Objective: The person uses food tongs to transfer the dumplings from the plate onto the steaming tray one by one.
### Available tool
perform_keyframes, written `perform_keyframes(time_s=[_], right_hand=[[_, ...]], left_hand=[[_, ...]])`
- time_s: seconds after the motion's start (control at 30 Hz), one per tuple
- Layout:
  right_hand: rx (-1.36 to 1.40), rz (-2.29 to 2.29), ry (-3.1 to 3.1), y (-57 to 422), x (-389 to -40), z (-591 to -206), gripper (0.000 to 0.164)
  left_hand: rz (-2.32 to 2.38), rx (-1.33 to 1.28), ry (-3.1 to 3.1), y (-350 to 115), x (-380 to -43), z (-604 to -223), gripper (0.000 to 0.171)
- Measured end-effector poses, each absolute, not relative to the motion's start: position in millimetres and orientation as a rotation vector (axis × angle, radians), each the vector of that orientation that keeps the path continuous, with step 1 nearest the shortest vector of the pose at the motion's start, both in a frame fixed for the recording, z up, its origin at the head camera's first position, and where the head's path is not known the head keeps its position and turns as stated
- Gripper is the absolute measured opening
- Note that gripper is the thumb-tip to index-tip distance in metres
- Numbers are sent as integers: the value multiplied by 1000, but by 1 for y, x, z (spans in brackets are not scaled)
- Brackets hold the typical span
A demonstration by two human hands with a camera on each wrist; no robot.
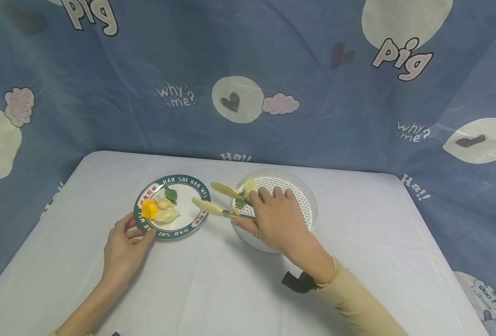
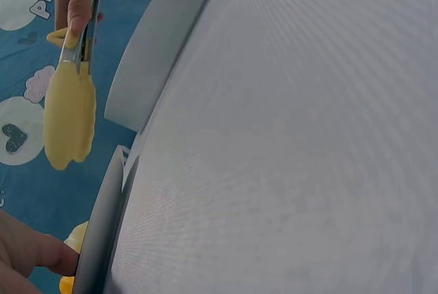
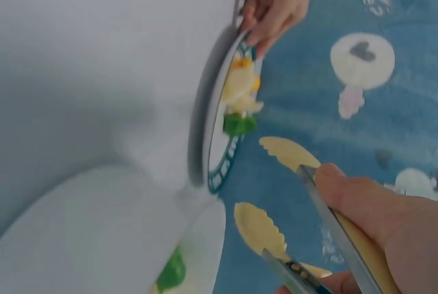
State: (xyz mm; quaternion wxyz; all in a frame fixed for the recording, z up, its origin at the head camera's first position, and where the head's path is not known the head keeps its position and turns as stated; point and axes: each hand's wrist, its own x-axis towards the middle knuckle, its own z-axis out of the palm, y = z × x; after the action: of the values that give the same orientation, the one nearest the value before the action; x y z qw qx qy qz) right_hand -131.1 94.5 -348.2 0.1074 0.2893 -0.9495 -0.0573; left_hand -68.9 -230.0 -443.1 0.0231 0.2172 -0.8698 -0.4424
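My left hand (image 1: 123, 249) grips the lower left rim of a round plate (image 1: 180, 233) with a green lettered border. On that plate lie pale dumpling-like pieces (image 1: 167, 215), an orange-yellow piece (image 1: 149, 209) and a green one (image 1: 171, 194). In my right hand (image 1: 279, 217) is a pair of tongs (image 1: 207, 206) with yellow scalloped tips, spread apart with nothing between them. The tips point left, between the plate and a round white perforated steamer tray (image 1: 310, 198). A pale piece (image 1: 249, 186) and a green piece (image 3: 174, 269) sit in the tray, partly hidden by my hand and the tongs.
A white cloth covers the table (image 1: 214, 289). Behind it hangs a blue printed curtain (image 1: 315, 126). A black strap (image 1: 299, 282) shows at my right wrist.
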Motion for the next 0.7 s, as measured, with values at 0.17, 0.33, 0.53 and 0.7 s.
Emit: perform_keyframes(time_s=[0.17, 0.33, 0.53, 0.7], right_hand=[[912, -182, -2748, 76, -127, -352, 67], [985, -175, -2703, 58, -123, -358, 66], [989, -176, -2723, 43, -123, -362, 66], [1005, -177, -2742, 32, -123, -364, 67]], left_hand=[[-1371, 666, -2689, -230, -69, -443, 82], [-1359, 667, -2697, -230, -68, -443, 83], [-1348, 668, -2704, -229, -68, -443, 84], [-1343, 667, -2699, -230, -69, -442, 84]])
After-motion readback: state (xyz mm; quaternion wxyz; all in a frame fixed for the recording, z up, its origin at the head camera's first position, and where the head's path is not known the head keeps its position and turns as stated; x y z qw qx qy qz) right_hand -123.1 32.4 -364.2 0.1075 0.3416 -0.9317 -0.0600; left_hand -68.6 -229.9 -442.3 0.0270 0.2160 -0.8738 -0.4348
